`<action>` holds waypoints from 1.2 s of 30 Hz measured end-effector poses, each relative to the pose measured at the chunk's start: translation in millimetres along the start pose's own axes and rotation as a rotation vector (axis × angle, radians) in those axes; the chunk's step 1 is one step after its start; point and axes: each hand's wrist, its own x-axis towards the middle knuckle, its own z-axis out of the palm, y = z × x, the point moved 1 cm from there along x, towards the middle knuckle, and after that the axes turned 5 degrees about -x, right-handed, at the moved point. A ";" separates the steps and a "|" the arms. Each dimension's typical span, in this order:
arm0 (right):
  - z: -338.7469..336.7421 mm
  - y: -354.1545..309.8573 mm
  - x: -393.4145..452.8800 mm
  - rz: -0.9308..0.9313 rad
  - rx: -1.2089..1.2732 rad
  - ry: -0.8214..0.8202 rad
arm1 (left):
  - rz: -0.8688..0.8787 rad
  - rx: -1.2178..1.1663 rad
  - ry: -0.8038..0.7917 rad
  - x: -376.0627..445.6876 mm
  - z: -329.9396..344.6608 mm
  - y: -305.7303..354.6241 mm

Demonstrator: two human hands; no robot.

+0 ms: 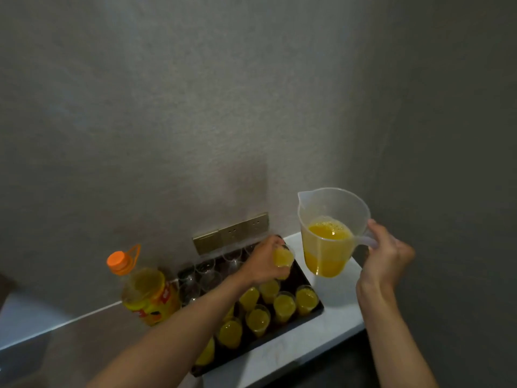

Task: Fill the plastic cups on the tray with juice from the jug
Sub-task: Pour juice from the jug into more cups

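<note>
A dark tray (314,315) lies on the white desk (333,334), and everything else sits around it. Nearest the person, at the tray's near end, stand the filled cups (284,305), clear plastic ones holding yellow juice, packed close together in rows; the person's left forearm crosses above some of them. Further along, over the tray's middle, the left hand (264,263) grips one more filled cup (283,257) with fingers curled round its side, holding it lifted above the tray and tilted a little. To the right of the tray, above the bare desk, the right hand (387,254) is closed round the handle of a clear plastic jug (330,233), which hangs in the air close to the held cup, its spout turned toward the tray; the jug is roughly half full of juice. At the tray's far end stand the empty cups (208,274), clear and hard to count in the dim light. Just left of the tray stands a large juice bottle (145,289) with an orange cap and a yellow label. Behind the tray, on the grey wall, is a row of brass-coloured wall sockets (232,231).
</note>
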 end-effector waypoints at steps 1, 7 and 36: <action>-2.7 -1.5 3.7 0.001 0.007 -0.003 | 0.010 0.042 -0.025 6.4 3.8 -1.3; -14.8 4.8 22.0 0.003 -0.034 -0.020 | 0.079 0.257 -0.191 36.1 22.5 -2.5; 1.6 46.4 75.6 0.164 -0.105 -0.165 | 0.161 0.673 -0.372 73.5 53.2 -19.4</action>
